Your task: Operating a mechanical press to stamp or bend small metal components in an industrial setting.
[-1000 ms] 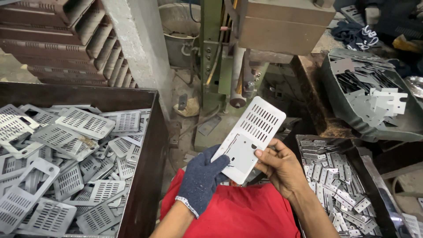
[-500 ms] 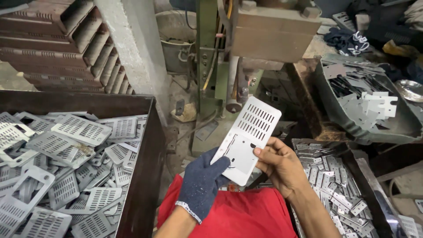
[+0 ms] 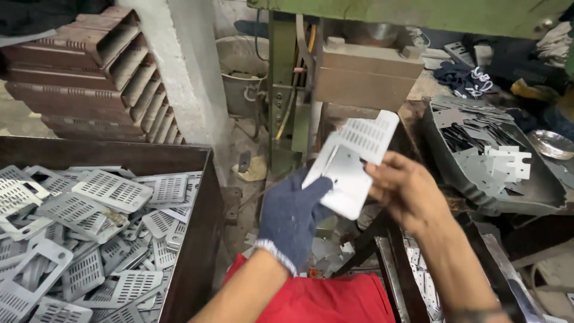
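The perforated metal plate (image 3: 353,160) has tilted flatter, pinched between gloved left hand (image 3: 293,214) and bare right hand (image 3: 405,190) fingers.

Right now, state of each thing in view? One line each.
Left hand: gloved, touching the plate's lower edge.
Right hand: bare, grip closed on the plate's right side.
Perforated metal plate: held up, tilted, between both hands.
Left bin: piled with loose perforated plates.
Grey tray: holds flat metal blanks, jumbled.
Brown channel sections: stacked, leaning.
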